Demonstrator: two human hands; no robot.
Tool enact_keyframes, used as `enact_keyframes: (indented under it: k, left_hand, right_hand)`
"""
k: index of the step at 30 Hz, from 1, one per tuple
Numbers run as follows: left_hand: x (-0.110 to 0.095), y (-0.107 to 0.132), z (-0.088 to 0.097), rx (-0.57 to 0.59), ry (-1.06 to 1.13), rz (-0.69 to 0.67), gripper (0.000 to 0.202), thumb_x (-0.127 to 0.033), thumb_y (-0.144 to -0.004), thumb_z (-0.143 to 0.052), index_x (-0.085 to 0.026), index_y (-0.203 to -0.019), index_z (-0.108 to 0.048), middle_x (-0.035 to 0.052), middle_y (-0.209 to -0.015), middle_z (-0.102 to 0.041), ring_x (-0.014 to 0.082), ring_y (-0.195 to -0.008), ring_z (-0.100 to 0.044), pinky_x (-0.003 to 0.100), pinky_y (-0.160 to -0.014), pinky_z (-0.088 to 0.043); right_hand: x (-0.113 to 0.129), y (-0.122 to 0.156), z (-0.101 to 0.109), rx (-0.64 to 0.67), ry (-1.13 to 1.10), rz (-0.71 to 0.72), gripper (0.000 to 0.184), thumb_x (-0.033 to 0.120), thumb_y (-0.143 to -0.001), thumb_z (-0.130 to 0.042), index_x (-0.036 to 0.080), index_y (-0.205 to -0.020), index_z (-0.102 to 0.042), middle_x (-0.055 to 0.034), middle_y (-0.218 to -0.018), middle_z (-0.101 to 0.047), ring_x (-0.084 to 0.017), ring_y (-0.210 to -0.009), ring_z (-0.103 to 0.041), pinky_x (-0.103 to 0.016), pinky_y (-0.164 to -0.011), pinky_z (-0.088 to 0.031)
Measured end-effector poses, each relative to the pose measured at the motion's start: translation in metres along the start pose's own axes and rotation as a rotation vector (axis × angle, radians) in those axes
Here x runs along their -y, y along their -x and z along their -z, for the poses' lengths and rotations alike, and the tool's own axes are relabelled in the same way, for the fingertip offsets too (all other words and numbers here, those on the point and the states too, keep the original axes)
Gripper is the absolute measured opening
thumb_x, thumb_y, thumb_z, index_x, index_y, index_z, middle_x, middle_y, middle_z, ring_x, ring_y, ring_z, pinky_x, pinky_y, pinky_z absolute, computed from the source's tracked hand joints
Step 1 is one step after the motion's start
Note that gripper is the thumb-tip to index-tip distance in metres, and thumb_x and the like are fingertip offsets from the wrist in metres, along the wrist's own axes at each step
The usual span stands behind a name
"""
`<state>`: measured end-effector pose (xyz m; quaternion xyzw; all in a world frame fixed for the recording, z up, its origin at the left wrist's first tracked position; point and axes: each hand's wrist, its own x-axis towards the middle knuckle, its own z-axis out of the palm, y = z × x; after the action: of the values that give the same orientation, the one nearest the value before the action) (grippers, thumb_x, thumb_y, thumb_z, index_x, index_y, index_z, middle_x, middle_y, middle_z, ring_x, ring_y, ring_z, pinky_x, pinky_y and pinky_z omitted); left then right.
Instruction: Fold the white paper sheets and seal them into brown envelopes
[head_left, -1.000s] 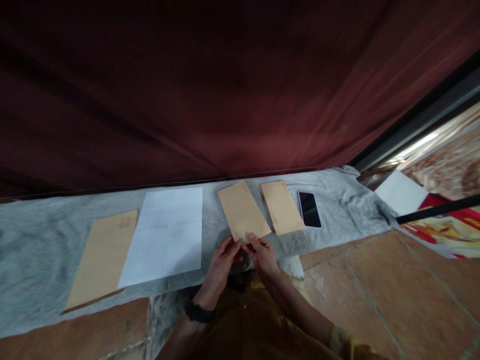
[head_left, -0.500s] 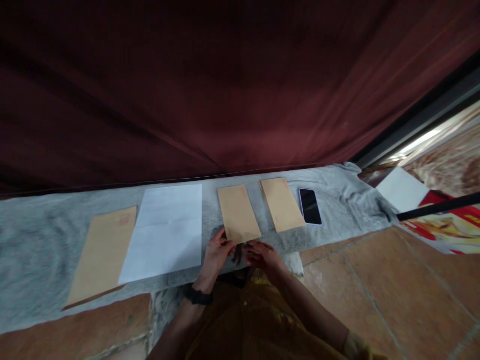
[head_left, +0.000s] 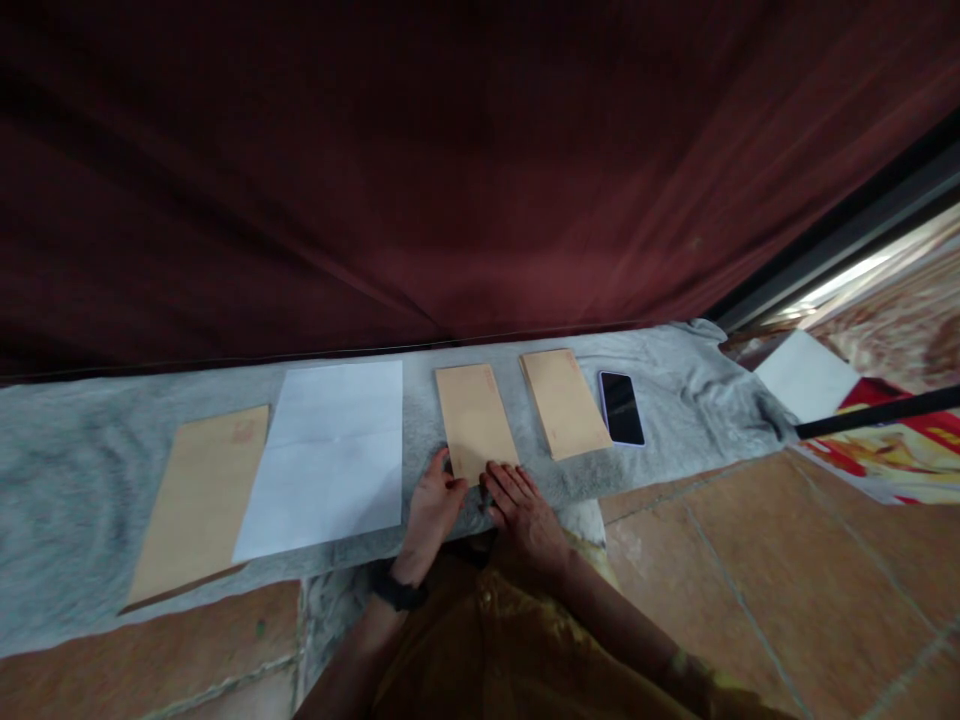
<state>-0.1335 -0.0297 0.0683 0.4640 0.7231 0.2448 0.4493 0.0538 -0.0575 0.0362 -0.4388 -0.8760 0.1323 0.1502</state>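
Observation:
A brown envelope (head_left: 474, 415) lies flat on the grey cloth in front of me. At its lower left corner my left hand (head_left: 436, 505) pinches the edge between thumb and fingers; a dark band is around that wrist. My right hand (head_left: 523, 510) rests on the envelope's lower right edge, fingers stretched out flat and close together. To the left lies a large white sheet of paper (head_left: 330, 450) with a faint crease across it. On the right sits a small stack of brown envelopes (head_left: 566, 405).
A larger brown envelope (head_left: 199, 500) lies at the far left, partly beneath the white sheet. A phone (head_left: 622, 410) is beside the envelope stack. The grey cloth (head_left: 697, 400) covers a narrow bench before a dark red curtain (head_left: 480, 200). A black bar (head_left: 877, 412) crosses at the right.
My right hand has moved up onto the envelope's lower edge, and its fingers have straightened. My left hand stays at the lower left corner. The view has shifted slightly.

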Motion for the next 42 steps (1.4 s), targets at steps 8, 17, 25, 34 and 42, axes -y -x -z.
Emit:
enact_keyframes:
  k: [8,17,25,34,42]
  left_hand:
    - [0.018,0.030,-0.021,-0.277,-0.629,-0.594,0.037,-0.021,-0.099,-0.042,-0.016,-0.132,-0.059,0.0148,-0.127,-0.067,0.0269,-0.116,-0.066,0.041,-0.098,-0.053]
    - [0.049,0.032,-0.028,-0.174,-0.818,-0.846,0.053,-0.034,-0.101,-0.045,-0.008,-0.147,-0.047,0.0153,-0.153,-0.050,0.0265,-0.145,-0.044,0.042,-0.119,-0.040]
    - [0.061,0.036,-0.021,-0.212,-0.818,-0.852,0.056,-0.037,-0.101,-0.046,-0.012,-0.151,-0.045,0.0144,-0.153,-0.048,0.0284,-0.143,-0.045,0.044,-0.119,-0.038]
    - [0.071,0.042,-0.015,-0.273,-0.838,-0.820,0.058,-0.039,-0.100,-0.048,-0.011,-0.151,-0.045,0.0150,-0.154,-0.047,0.0299,-0.141,-0.048,0.045,-0.118,-0.038]
    - [0.070,0.043,-0.015,-0.283,-0.834,-0.810,0.056,-0.038,-0.100,-0.048,-0.013,-0.150,-0.048,0.0141,-0.153,-0.048,0.0298,-0.140,-0.049,0.045,-0.119,-0.037]
  right_hand:
    - [0.001,0.001,0.004,0.006,0.018,0.011,0.053,0.022,-0.102,-0.045,0.015,-0.154,-0.039,-0.0133,-0.159,-0.041,-0.027,-0.149,-0.034,-0.052,-0.122,-0.034]
    - [-0.005,0.005,0.000,0.010,-0.016,0.023,0.059,0.023,-0.100,-0.048,0.012,-0.156,-0.034,-0.0153,-0.159,-0.040,-0.026,-0.150,-0.032,-0.051,-0.122,-0.033]
    - [-0.010,0.010,0.000,-0.044,-0.029,-0.064,0.053,0.027,-0.104,-0.042,0.015,-0.155,-0.037,-0.0138,-0.158,-0.042,-0.025,-0.148,-0.036,-0.050,-0.121,-0.036]
    - [-0.015,0.019,-0.001,-0.104,0.028,-0.138,0.055,0.024,-0.103,-0.041,0.013,-0.156,-0.033,-0.0144,-0.159,-0.040,-0.026,-0.149,-0.034,-0.051,-0.121,-0.034]
    - [-0.016,0.021,-0.001,-0.129,0.051,-0.197,0.053,0.025,-0.102,-0.042,0.013,-0.153,-0.038,-0.0150,-0.155,-0.046,-0.028,-0.146,-0.038,-0.052,-0.118,-0.035]
